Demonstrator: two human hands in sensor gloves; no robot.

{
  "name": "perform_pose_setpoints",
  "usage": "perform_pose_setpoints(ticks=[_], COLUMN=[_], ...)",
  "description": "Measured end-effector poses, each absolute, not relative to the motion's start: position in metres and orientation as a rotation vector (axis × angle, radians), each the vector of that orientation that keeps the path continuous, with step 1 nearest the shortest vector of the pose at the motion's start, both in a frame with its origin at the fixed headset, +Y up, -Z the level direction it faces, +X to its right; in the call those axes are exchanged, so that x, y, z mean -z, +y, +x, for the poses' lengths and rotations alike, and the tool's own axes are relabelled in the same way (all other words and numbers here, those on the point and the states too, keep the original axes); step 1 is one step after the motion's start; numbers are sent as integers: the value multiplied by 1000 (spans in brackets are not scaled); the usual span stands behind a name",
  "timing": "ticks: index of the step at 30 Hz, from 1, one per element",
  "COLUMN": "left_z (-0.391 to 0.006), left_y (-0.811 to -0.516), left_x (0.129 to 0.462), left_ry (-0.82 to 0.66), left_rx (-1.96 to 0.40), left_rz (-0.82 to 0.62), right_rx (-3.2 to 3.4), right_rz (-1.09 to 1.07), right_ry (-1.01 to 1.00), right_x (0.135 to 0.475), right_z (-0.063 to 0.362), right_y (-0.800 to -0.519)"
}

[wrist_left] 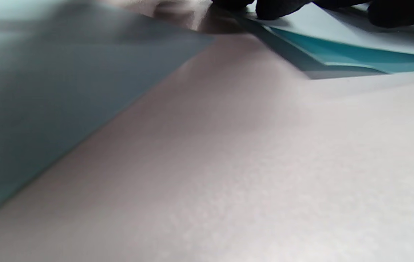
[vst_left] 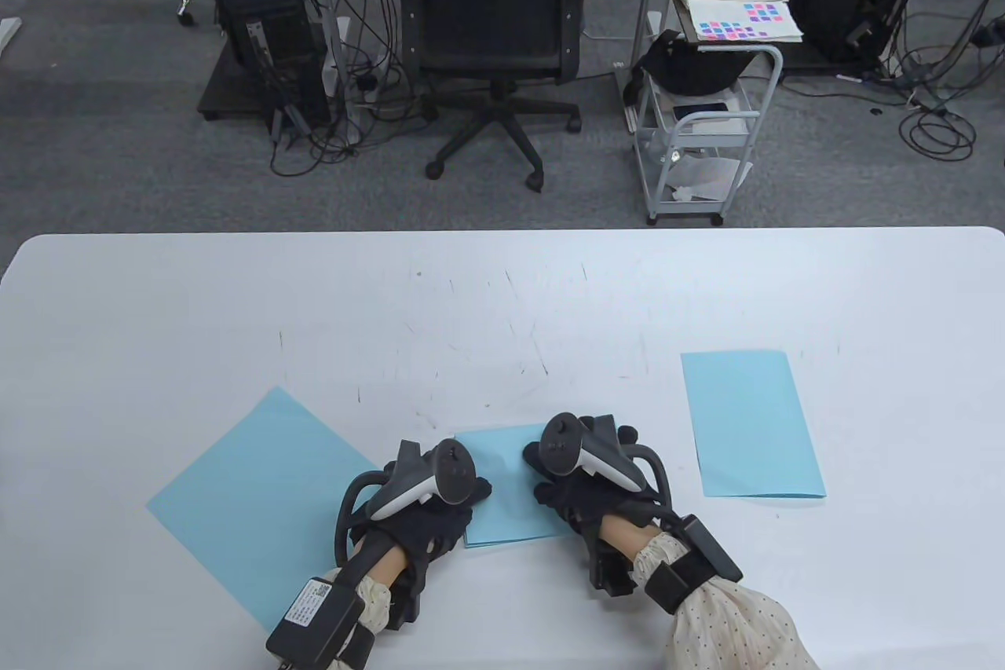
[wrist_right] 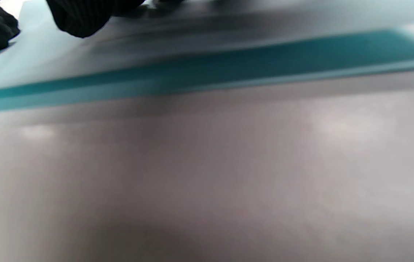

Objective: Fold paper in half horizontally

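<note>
A light blue paper (vst_left: 506, 493) lies folded over near the table's front middle, its two layers a little apart at the near edge in the left wrist view (wrist_left: 356, 60) and the right wrist view (wrist_right: 207, 69). My left hand (vst_left: 440, 501) rests on its left part, fingers (wrist_left: 276, 9) pressing on the top layer. My right hand (vst_left: 577, 477) rests on its right part, fingertips (wrist_right: 79, 18) pressing down on the top layer. Both hands lie flat and hold nothing. The trackers hide most of the fingers in the table view.
A flat unfolded blue sheet (vst_left: 251, 497) lies at the front left, partly under my left wrist. A folded blue sheet (vst_left: 750, 422) lies to the right. The white table (vst_left: 502, 293) has its far edge ahead; a chair and cart stand beyond.
</note>
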State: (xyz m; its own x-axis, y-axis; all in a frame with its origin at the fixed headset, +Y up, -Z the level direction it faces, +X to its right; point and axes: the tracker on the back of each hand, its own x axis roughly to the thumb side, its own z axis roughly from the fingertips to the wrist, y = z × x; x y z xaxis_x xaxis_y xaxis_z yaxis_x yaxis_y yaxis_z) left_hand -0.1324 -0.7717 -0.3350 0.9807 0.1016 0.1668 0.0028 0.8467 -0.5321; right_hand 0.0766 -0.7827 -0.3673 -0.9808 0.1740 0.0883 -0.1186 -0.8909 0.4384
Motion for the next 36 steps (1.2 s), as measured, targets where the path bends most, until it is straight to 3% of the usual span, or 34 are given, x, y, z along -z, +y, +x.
perform_pose_setpoints(ticks=[17, 36], left_z=[-113, -114], left_y=[-776, -778], left_x=[325, 324], left_ry=[-183, -181], left_rx=[198, 213], left_rz=[-448, -471], right_rx=[-2985, -2920], right_rz=[153, 22], right_ry=[650, 680], right_x=[357, 372], right_z=[71, 88], right_y=[-783, -780])
